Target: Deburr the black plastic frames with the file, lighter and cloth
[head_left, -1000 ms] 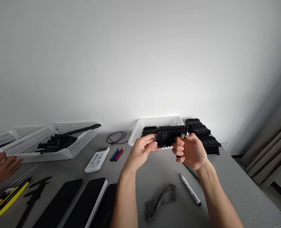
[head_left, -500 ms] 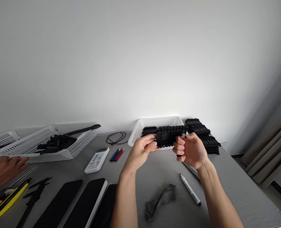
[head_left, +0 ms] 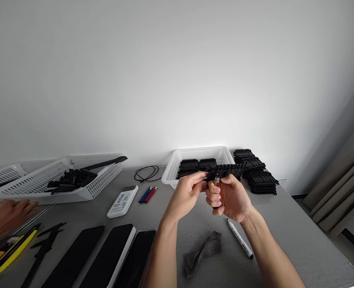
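Note:
Pinched at its left end by my left hand (head_left: 186,196), a black plastic part (head_left: 229,171) with a notched upper edge is held above the table. My right hand (head_left: 229,196) is closed around an orange lighter (head_left: 218,188), its metal top up against the front of the black part. My fingers hide some of the part's lower side. Whether the lighter burns, I cannot tell. Just behind my hands is a white basket (head_left: 168,170) with similar black parts (head_left: 189,165) in it. More such parts (head_left: 262,183) are stacked to its right.
A marker (head_left: 239,239) and a grey cloth (head_left: 202,254) lie in front. Left are blue and red lighters (head_left: 148,195), a white scale-like device (head_left: 123,201), phones (head_left: 108,256), calipers (head_left: 43,252), a yellow-black cutter (head_left: 13,254) and another basket (head_left: 87,194). A co-worker's hand (head_left: 7,220) is far left.
My right hand has moved left along the black part with the lighter, toward my left hand. The black part has turned and shifted slightly right and down, uncovering more of the basket.

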`<state>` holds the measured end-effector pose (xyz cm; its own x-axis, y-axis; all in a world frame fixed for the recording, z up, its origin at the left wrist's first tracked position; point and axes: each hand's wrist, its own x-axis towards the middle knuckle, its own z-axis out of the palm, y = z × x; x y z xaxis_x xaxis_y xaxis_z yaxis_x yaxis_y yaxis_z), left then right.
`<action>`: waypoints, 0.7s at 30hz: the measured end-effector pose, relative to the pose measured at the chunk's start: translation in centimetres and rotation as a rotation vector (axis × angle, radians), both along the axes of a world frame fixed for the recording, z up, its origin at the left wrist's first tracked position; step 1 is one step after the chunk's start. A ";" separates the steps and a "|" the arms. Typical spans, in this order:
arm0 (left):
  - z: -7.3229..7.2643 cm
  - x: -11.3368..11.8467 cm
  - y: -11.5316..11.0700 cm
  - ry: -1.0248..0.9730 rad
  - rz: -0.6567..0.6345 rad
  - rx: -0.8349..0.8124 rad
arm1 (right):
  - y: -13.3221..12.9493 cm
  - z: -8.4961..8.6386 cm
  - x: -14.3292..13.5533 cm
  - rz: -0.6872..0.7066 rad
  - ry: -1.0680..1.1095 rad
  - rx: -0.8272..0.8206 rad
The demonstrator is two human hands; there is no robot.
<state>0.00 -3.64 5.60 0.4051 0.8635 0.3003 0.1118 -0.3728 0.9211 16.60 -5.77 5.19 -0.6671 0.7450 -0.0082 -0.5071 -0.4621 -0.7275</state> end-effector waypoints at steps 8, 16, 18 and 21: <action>0.0 -0.7 0.4 -0.154 0.093 -0.062 | -1.6 1.3 -0.2 -0.131 -0.034 0.140; -0.4 -1.2 1.1 -0.422 0.145 -0.200 | 0.8 0.0 2.1 -1.055 -0.193 0.239; -0.2 -1.1 1.0 -0.448 0.117 -0.217 | 1.4 -0.6 2.0 -1.069 -0.244 0.260; -0.1 -1.0 0.8 -0.439 0.097 -0.228 | 1.7 -0.9 1.4 -0.966 -0.200 0.274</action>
